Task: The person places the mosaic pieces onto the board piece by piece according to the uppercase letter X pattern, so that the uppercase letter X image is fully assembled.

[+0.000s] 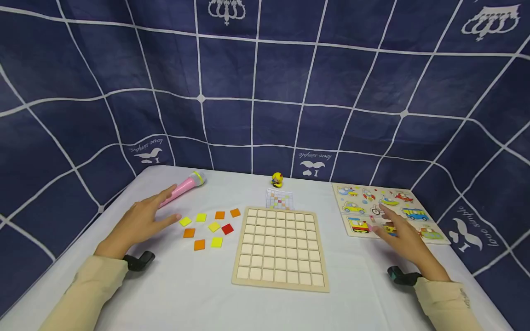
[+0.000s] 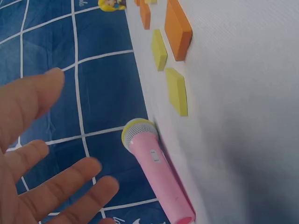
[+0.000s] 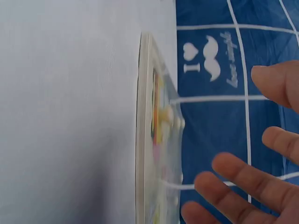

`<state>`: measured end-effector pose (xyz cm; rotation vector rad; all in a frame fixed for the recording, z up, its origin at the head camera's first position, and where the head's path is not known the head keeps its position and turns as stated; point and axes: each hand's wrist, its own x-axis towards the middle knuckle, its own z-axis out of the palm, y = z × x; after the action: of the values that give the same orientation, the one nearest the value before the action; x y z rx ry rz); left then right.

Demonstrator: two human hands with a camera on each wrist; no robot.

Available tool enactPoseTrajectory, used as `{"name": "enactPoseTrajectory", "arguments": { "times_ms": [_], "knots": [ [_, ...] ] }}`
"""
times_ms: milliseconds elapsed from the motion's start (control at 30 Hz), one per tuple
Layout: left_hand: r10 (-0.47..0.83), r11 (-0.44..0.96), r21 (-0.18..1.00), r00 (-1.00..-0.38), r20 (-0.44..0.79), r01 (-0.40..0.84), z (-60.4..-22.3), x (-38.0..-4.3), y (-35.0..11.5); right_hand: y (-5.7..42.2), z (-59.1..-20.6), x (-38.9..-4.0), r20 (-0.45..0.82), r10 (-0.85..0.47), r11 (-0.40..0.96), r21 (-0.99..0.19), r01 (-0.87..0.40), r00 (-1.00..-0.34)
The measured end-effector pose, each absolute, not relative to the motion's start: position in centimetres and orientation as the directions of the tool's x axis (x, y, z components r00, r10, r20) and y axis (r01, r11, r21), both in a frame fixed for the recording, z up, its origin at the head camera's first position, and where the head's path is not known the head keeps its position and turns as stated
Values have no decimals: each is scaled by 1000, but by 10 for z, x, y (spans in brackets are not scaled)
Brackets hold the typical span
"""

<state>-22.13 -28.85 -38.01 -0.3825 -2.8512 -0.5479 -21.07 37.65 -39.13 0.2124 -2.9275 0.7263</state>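
My left hand (image 1: 142,219) is open with spread fingers, beside a pink toy microphone (image 1: 182,189) and left of several loose square tiles. Among these are a yellow tile (image 1: 216,242), an orange tile (image 1: 199,244) and one red tile (image 1: 227,229). Over the near edge of a wooden picture puzzle (image 1: 342,196) with vehicle pieces, my right hand (image 1: 403,239) is open too, holding nothing. Between the hands lies a wooden grid board (image 1: 280,248) with bare square cells. In the left wrist view the microphone (image 2: 161,179) lies past the fingertips.
Behind the grid board lies a small paper pattern card (image 1: 279,199), with a yellow toy figure (image 1: 277,179) just beyond it. A white cloth covers the table (image 1: 165,294). Dark blue checked curtains (image 1: 273,124) rise at the back and both sides.
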Motion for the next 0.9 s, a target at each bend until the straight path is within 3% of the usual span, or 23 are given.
{"name": "enactPoseTrajectory", "arguments": {
  "times_ms": [300, 533, 900],
  "knots": [
    [264, 850, 422, -949, 173, 314, -378, -223, -282, 358, -396, -207, 185, -256, 726, -612, -315, -949],
    [319, 783, 516, -936, 147, 348, -384, -221, -282, 354, -408, -212, 237, -411, 455, -784, -423, -881],
    [371, 720, 625, -928, 20, 301, -394, -227, -284, 341, -413, -224, 107, -547, 285, -908, -306, -830]
  ]
}}
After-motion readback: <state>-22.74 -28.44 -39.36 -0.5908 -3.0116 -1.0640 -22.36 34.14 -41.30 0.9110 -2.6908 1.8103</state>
